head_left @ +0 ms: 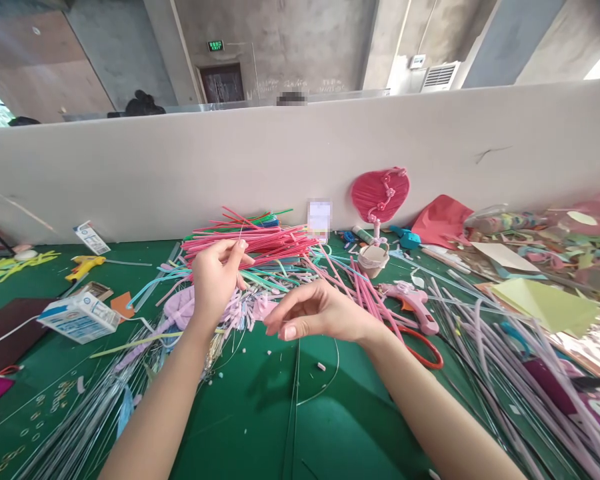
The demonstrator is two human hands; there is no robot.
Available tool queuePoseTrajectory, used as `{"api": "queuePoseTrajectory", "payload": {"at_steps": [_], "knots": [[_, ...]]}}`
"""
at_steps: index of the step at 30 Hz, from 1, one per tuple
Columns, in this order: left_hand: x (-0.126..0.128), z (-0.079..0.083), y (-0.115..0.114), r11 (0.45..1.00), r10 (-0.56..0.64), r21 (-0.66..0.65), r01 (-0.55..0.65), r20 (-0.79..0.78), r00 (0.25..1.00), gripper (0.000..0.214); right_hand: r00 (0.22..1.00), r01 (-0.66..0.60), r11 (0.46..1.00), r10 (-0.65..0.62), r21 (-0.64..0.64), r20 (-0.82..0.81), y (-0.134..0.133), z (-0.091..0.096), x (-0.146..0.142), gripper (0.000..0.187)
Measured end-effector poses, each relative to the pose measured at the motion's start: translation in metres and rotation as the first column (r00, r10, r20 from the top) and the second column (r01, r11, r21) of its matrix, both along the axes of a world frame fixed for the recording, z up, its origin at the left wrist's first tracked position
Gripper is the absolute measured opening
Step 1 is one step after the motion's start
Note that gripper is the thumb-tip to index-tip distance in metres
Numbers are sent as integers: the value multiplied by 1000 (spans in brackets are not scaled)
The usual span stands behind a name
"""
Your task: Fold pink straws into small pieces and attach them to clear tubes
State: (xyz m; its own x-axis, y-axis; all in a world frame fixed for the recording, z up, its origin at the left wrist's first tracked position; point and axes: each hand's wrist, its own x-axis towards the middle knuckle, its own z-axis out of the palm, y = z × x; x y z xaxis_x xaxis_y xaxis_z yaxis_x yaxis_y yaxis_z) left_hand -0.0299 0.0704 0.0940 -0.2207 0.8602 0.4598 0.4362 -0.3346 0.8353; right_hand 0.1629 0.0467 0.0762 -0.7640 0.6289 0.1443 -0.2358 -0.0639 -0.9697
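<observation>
1. Head view: pinching a thin strand [241,229] in left hand [217,277], with thumb and index fingertips pressed together.
2. Curving right hand [325,313] loosely, with a narrow gap between thumb and fingers; cannot tell whether holding anything.
3. Pointing up from left fingertips, with long axis close to upright; seen as a short, fine line against pink-red pipe cleaners [275,241].
4. Below right hand: thin wire [297,380] running lengthwise toward bottom edge, beside a curved wire [338,370], over green table [240,433]. Cannot tell whether linked to the pinched strand.
5. Hidden: lower part of strand, behind left fingers. Cut off at bottom edge: both forearms and thin wire. Hard to make out: strand's top end.
6. Near right forearm: red loop handle [437,364] and pink glue gun [414,303].
</observation>
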Motion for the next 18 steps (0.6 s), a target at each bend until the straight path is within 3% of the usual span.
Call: {"api": "queuePoseTrajectory", "payload": {"at_steps": [10,18], "knots": [[1,-10,5,999,-38,14,39,-40,998,25,993,-120,985,118,-123,-19,-5,-10,-13,25],[9,-12,1,997,-25,72,30,-69,997,28,997,-77,992,77,-102,1,-6,-12,-16,24]]}}
